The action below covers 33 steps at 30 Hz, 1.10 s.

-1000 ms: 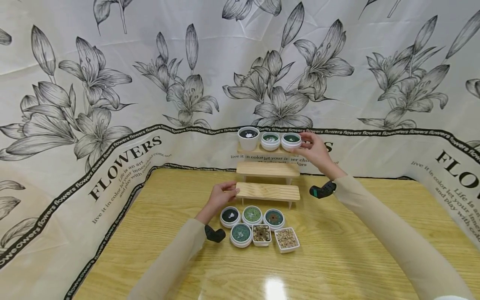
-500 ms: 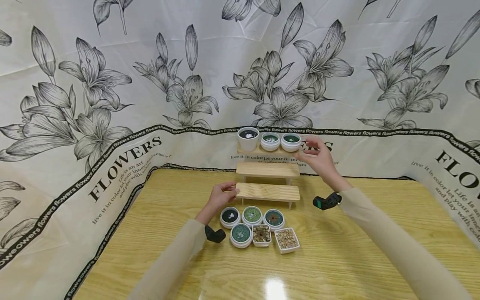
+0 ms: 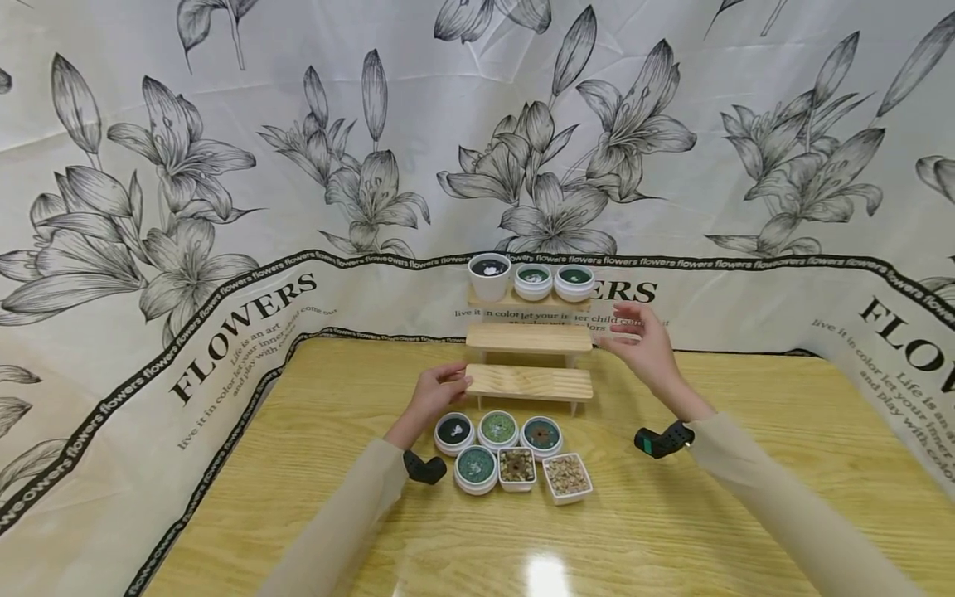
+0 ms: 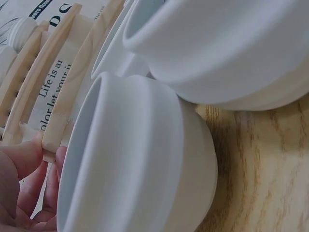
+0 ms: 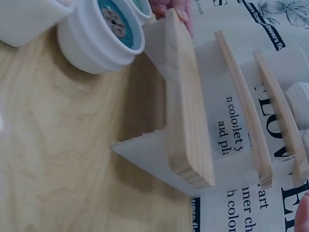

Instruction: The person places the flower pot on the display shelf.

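Observation:
At the left end of the lowest wooden step point(image 3: 530, 381) of a three-step display stand, my left hand point(image 3: 433, 394) pinches the board's corner between thumb and fingers. The left wrist view shows the thumb on one face of the board point(image 4: 65, 108) and fingers at the other. My right hand point(image 3: 645, 348) is apart from the stand, off the right end of the middle step point(image 3: 530, 337), fingers loosely bent with nothing in them. On the top step stand a taller white pot point(image 3: 489, 286) and two low round white pots, the right one point(image 3: 574, 286) with dark green filling.
In front of the stand are several white pots: round ones with dark point(image 3: 454, 431), light green point(image 3: 498, 427) and teal point(image 3: 476, 467) fillings, and square ones with pebbles point(image 3: 516, 467) and tan gravel point(image 3: 567, 475). A flower-printed cloth point(image 3: 388, 290) hangs behind the wooden table point(image 3: 709, 531).
My right hand has let go of the right pot on the top step and moved down and to the right. My left hand stays at the lowest step.

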Each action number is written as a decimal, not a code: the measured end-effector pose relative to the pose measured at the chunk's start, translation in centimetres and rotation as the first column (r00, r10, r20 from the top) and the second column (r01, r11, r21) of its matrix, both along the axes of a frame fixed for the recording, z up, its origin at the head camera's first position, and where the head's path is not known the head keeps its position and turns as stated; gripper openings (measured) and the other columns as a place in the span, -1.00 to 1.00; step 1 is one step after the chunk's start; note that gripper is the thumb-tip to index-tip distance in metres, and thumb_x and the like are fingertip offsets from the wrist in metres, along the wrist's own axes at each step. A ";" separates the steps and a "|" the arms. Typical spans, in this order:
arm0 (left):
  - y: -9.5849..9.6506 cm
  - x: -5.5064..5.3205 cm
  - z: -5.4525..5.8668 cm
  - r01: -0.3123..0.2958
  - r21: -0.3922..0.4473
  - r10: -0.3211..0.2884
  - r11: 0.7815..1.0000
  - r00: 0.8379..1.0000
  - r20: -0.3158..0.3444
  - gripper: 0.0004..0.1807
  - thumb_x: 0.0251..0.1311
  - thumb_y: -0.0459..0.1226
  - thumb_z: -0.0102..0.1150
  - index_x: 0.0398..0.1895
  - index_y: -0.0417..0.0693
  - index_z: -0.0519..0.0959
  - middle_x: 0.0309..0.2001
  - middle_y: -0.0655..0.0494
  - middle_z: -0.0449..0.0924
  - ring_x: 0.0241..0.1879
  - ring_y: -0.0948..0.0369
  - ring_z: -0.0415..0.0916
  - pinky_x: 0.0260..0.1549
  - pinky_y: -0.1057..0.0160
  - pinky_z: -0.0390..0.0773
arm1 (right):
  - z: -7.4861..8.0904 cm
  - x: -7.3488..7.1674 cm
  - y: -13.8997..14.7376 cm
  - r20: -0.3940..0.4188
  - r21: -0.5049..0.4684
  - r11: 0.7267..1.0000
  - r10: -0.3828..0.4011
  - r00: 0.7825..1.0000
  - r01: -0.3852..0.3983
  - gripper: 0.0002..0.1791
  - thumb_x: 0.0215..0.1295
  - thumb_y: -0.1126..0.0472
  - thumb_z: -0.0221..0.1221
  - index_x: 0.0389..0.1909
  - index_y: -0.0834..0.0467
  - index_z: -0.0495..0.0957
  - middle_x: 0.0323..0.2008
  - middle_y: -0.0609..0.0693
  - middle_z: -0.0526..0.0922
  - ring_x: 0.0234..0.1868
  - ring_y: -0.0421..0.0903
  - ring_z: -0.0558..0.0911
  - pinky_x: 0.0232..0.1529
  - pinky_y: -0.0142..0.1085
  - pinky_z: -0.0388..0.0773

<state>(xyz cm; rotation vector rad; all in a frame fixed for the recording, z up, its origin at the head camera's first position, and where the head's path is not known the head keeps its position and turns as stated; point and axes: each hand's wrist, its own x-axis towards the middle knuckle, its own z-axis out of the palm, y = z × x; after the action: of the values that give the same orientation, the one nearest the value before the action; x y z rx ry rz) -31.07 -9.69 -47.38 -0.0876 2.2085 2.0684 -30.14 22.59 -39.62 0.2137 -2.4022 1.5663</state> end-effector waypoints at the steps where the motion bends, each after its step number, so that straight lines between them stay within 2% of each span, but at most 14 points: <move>1: 0.0 0.0 0.0 0.001 -0.002 -0.001 1.000 1.000 0.001 -0.57 0.22 -0.43 0.19 0.18 -0.32 0.49 -0.09 -0.16 0.58 -0.44 0.38 0.51 -0.37 0.40 0.67 | -0.2 0.3 0.0 -0.006 -0.004 1.000 0.003 1.000 -0.003 -0.31 0.20 0.26 0.29 0.30 0.33 0.22 0.22 0.30 0.34 0.06 0.07 0.47 -0.16 -0.72 0.46; 12: 0.1 0.0 0.1 0.005 -0.007 -0.005 1.000 1.000 0.014 -0.56 0.23 -0.41 0.20 0.19 -0.32 0.48 -0.03 -0.19 0.55 -0.43 0.37 0.51 -0.29 0.33 0.69 | -2.3 3.6 0.0 0.003 -0.019 0.998 0.066 0.998 -0.065 -0.34 0.15 0.38 0.31 0.26 0.32 0.28 0.11 0.25 0.41 -0.08 -0.25 0.50 -0.15 -0.64 0.53; 20: 0.0 0.1 0.2 -0.013 -0.005 0.013 1.000 0.999 0.045 -0.57 0.24 -0.39 0.19 0.19 -0.26 0.49 -0.05 -0.15 0.55 -0.42 0.35 0.51 -0.36 0.44 0.65 | -3.1 5.4 0.0 0.045 -0.043 0.991 0.128 0.991 -0.127 -0.32 0.15 0.34 0.32 0.27 0.33 0.26 0.08 0.20 0.44 -0.06 -0.22 0.52 -0.11 -0.56 0.56; 25: -0.2 0.2 0.0 -0.006 0.005 0.006 1.000 0.999 0.042 -0.56 0.24 -0.40 0.19 0.20 -0.27 0.48 -0.07 -0.13 0.55 -0.43 0.35 0.52 -0.40 0.46 0.64 | -3.4 6.5 -0.4 0.065 -0.106 0.979 0.183 0.981 -0.176 -0.32 0.13 0.38 0.32 0.25 0.37 0.25 -0.05 -0.14 0.48 -0.08 -0.25 0.55 -0.11 -0.54 0.58; 27: -0.2 0.2 0.0 -0.006 0.009 0.005 1.000 0.999 0.038 -0.56 0.24 -0.41 0.19 0.20 -0.28 0.48 -0.08 -0.12 0.55 -0.44 0.36 0.52 -0.40 0.46 0.64 | -3.6 6.9 -0.5 0.058 -0.118 0.972 0.209 0.976 -0.201 -0.32 0.11 0.41 0.32 0.23 0.41 0.25 -0.09 -0.21 0.49 -0.09 -0.24 0.56 -0.11 -0.54 0.59; 33: 0.0 0.1 0.0 -0.003 0.008 0.002 1.000 0.999 0.034 -0.56 0.24 -0.41 0.19 0.20 -0.29 0.47 -0.11 -0.10 0.55 -0.46 0.36 0.51 -0.40 0.47 0.64 | -4.9 7.9 -0.5 0.063 -0.089 0.952 0.298 0.952 -0.292 -0.35 0.10 0.42 0.32 0.20 0.44 0.28 -0.06 -0.07 0.52 -0.11 -0.20 0.58 -0.14 -0.49 0.61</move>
<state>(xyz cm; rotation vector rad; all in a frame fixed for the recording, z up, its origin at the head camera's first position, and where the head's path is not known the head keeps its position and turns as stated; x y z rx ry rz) -30.98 -9.73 -47.33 -0.1240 2.1817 2.0611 -22.29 22.12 -44.49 0.5295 -2.4482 1.8229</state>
